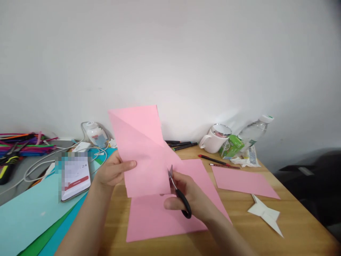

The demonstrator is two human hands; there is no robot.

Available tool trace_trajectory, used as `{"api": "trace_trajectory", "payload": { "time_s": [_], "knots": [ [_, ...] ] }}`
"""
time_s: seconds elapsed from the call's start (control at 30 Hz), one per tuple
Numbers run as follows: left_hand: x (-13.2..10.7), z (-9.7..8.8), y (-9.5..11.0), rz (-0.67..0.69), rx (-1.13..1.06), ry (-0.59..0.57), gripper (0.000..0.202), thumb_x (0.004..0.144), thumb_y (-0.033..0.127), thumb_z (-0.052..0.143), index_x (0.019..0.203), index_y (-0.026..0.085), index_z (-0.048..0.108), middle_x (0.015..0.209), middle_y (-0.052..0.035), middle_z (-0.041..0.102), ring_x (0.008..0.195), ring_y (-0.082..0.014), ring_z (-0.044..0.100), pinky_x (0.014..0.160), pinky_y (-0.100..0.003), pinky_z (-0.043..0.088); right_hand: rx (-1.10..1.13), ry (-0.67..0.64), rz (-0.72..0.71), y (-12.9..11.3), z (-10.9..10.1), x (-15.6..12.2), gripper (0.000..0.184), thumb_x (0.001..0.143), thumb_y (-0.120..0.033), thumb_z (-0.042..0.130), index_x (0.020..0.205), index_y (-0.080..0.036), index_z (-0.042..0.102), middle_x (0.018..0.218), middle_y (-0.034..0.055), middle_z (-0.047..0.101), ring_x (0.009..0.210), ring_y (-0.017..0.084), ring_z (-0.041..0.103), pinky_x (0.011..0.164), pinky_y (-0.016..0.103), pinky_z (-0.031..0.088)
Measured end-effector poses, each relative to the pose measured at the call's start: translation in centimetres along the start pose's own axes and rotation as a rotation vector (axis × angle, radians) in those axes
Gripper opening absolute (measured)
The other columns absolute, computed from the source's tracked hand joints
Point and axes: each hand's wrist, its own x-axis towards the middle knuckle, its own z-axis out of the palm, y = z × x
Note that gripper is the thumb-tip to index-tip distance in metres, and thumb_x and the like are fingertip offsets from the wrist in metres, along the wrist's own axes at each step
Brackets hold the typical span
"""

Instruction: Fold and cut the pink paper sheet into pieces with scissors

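Note:
My left hand (113, 171) pinches the left edge of a pink paper sheet (141, 149), thumb on its front, holding the folded upper part upright above the wooden table (266, 220). My right hand (190, 199) grips black-handled scissors (179, 193), fingers through the loops. The blades point up and sit at the sheet's right edge. The lower part of the pink sheet lies flat on the table under my right hand.
Another pink sheet (243, 182) and a white folded paper star (266, 213) lie at right. A mug (214, 139), green carton (231, 146), bottle (253, 132) and pens (217, 160) stand behind. Left: a phone (74, 176), blue and green paper (29, 213), cables, pipe cleaners (23, 142).

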Motion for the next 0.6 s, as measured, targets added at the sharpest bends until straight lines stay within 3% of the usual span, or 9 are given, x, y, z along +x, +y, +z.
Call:
{"api": "trace_trajectory", "payload": {
  "time_s": [0.07, 0.17, 0.33, 0.47, 0.6],
  "knots": [
    [0.0, -0.3, -0.3, 0.021, -0.015, 0.022, 0.02, 0.068, 0.015, 0.071, 0.088, 0.018, 0.072, 0.075, -0.0035, 0.074, 0.065, -0.0184, 0.069, 0.059, -0.022, 0.055, 0.029, -0.06, 0.02, -0.5, -0.3, -0.1, 0.033, 0.06, -0.029, 0.079, 0.08, -0.017, 0.055, 0.078, -0.0004, 0.052, 0.071, 0.014, 0.047, 0.066, 0.027, 0.04],
    [0.2, -0.1, -0.8, 0.033, -0.05, 0.049, 0.024, 0.066, 0.017, 0.073, 0.09, 0.019, 0.071, 0.077, -0.0025, 0.074, 0.065, -0.0181, 0.069, 0.057, -0.022, 0.056, -0.005, -0.044, 0.018, -1.0, -0.3, -0.1, 0.032, 0.063, -0.031, 0.077, 0.083, -0.016, 0.056, 0.077, -0.0003, 0.051, 0.069, 0.014, 0.045, 0.063, 0.026, 0.038],
    [0.4, 0.7, -0.8, -0.034, -0.052, 0.038, 0.021, 0.068, 0.017, 0.072, 0.089, 0.018, 0.071, 0.079, -0.004, 0.074, 0.07, -0.0203, 0.07, 0.062, -0.026, 0.057, 0.014, -0.046, 0.003, -1.7, -0.3, 0.2, 0.033, 0.063, -0.032, 0.077, 0.082, -0.017, 0.054, 0.077, -0.0014, 0.048, 0.07, 0.014, 0.044, 0.073, 0.03, 0.039],
    [0.6, 0.0, -0.3, -0.026, -0.046, 0.056, 0.021, 0.066, 0.015, 0.074, 0.086, 0.018, 0.071, 0.079, -0.0031, 0.075, 0.068, -0.0187, 0.07, 0.06, -0.024, 0.057, 0.044, -0.153, 0.054, -2.5, -0.6, 0.5, 0.034, 0.063, -0.037, 0.077, 0.077, -0.017, 0.053, 0.074, -0.0024, 0.045, 0.067, 0.012, 0.041, 0.068, 0.028, 0.037],
    [0.9, -0.6, -0.1, -0.006, -0.047, 0.076, 0.023, 0.065, 0.013, 0.074, 0.088, 0.018, 0.071, 0.082, -0.0022, 0.075, 0.072, -0.0181, 0.069, 0.063, -0.023, 0.057, -0.02, -0.131, 0.036, -3.0, -0.7, 1.1, 0.034, 0.066, -0.038, 0.075, 0.079, -0.016, 0.052, 0.076, -0.0013, 0.045, 0.068, 0.013, 0.041, 0.062, 0.025, 0.033]
  ]
}}
